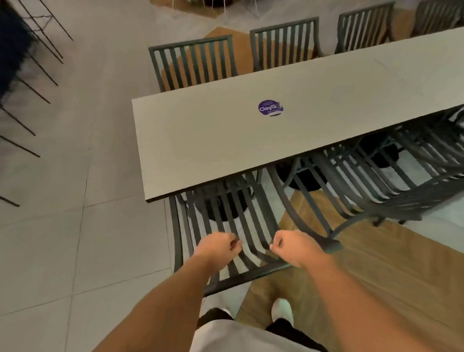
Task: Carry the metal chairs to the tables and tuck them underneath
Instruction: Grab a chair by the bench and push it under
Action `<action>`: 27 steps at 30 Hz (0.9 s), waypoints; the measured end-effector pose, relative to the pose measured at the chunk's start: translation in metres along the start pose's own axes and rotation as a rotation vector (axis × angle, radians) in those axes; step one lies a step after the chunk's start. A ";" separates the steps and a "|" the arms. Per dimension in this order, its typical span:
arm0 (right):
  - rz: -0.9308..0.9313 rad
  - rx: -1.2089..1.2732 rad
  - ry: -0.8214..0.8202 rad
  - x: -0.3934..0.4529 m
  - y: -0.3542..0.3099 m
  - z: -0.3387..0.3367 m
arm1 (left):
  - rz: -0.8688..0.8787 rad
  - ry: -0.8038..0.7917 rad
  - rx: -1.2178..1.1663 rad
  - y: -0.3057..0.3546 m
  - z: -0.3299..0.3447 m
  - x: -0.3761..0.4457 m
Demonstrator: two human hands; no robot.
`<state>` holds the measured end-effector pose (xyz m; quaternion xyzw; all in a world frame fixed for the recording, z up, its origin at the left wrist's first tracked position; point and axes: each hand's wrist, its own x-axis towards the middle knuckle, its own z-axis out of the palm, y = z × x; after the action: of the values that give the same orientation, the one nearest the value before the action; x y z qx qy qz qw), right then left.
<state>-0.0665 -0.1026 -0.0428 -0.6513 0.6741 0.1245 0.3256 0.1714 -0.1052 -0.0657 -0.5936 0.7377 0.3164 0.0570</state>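
**Near chair almost home under the table**

Pale floor tiles and a tan rug lie under a long grey table with a round purple sticker on top. Three slatted metal chairs stand along its far side, and more are tucked in on our side to the right.

We stand behind the end chair, whose seat already sits under the table edge while its backrest leans toward us. Our left hand and right hand hover over the backrest slats with fingers curled into loose fists. We cannot tell whether either hand actually grips a slat or the top rail; the left seems closed on nothing, the right lies close against the frame.

We judge this to be the tucking step, nearly finished. The next move calls for a short, straight push on the backrest, keeping the chair square to the table and clear of its neighbour's frame, just beside it on the right.
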 end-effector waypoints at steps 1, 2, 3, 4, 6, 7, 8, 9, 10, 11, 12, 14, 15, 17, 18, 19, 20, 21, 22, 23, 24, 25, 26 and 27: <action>-0.029 -0.029 -0.015 0.002 0.004 0.000 | -0.030 0.009 -0.034 0.005 0.004 -0.002; -0.058 -0.053 -0.025 0.005 0.009 0.001 | -0.054 0.021 -0.069 0.009 0.008 -0.004; -0.087 -0.077 -0.033 0.007 0.012 0.001 | -0.078 0.035 -0.099 0.012 0.012 -0.006; -0.114 -0.101 -0.041 0.010 0.017 0.002 | -0.102 0.048 -0.117 0.015 0.017 -0.009; -0.155 -0.125 -0.062 0.013 0.023 0.006 | -0.151 0.066 -0.114 0.016 0.029 -0.017; -0.169 -0.121 -0.079 0.015 0.025 0.009 | -0.179 0.065 -0.110 0.013 0.037 -0.021; -0.178 -0.117 -0.099 0.015 0.026 0.012 | -0.202 0.060 -0.121 0.009 0.044 -0.025; -0.185 -0.108 -0.124 0.015 0.027 0.015 | -0.230 0.049 -0.141 0.005 0.050 -0.030; -0.191 -0.090 -0.155 0.016 0.027 0.020 | -0.254 0.039 -0.159 0.001 0.056 -0.034; -0.196 -0.077 -0.185 0.017 0.028 0.026 | -0.279 0.028 -0.169 -0.003 0.059 -0.039; -0.201 -0.083 -0.207 0.018 0.028 0.032 | -0.297 0.012 -0.172 -0.006 0.061 -0.043; -0.232 -0.189 -0.211 0.019 0.028 0.043 | -0.314 -0.045 -0.183 -0.010 0.063 -0.052; -0.261 -0.265 -0.193 0.020 0.028 0.048 | -0.324 -0.080 -0.189 -0.013 0.066 -0.056; -0.313 -0.384 -0.151 0.022 0.026 0.055 | -0.345 -0.138 -0.190 -0.020 0.072 -0.062; -0.326 -0.410 -0.139 0.024 0.025 0.057 | -0.346 -0.158 -0.169 -0.025 0.076 -0.064; -0.331 -0.416 -0.132 0.026 0.025 0.058 | -0.344 -0.175 -0.123 -0.028 0.079 -0.065; -0.331 -0.413 -0.135 0.029 0.025 0.058 | -0.334 -0.179 -0.067 -0.031 0.082 -0.065; -0.330 -0.407 -0.146 0.031 0.025 0.058 | -0.331 -0.174 -0.018 -0.032 0.083 -0.064; -0.332 -0.406 -0.155 0.034 0.025 0.057 | -0.326 -0.159 0.013 -0.031 0.084 -0.062; -0.338 -0.410 -0.161 0.036 0.026 0.056 | -0.326 -0.153 0.035 -0.030 0.083 -0.059; -0.346 -0.415 -0.168 0.039 0.026 0.055 | -0.327 -0.156 0.052 -0.028 0.083 -0.057; -0.351 -0.419 -0.175 0.040 0.025 0.055 | -0.329 -0.172 0.071 -0.027 0.082 -0.055; -0.356 -0.422 -0.176 0.041 0.026 0.055 | -0.326 -0.186 0.095 -0.025 0.081 -0.052; -0.361 -0.423 -0.170 0.042 0.027 0.056 | -0.325 -0.196 0.119 -0.023 0.081 -0.051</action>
<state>-0.0741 -0.0998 -0.1169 -0.8014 0.4766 0.2566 0.2547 0.1838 -0.0216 -0.1155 -0.6667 0.6406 0.3151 0.2139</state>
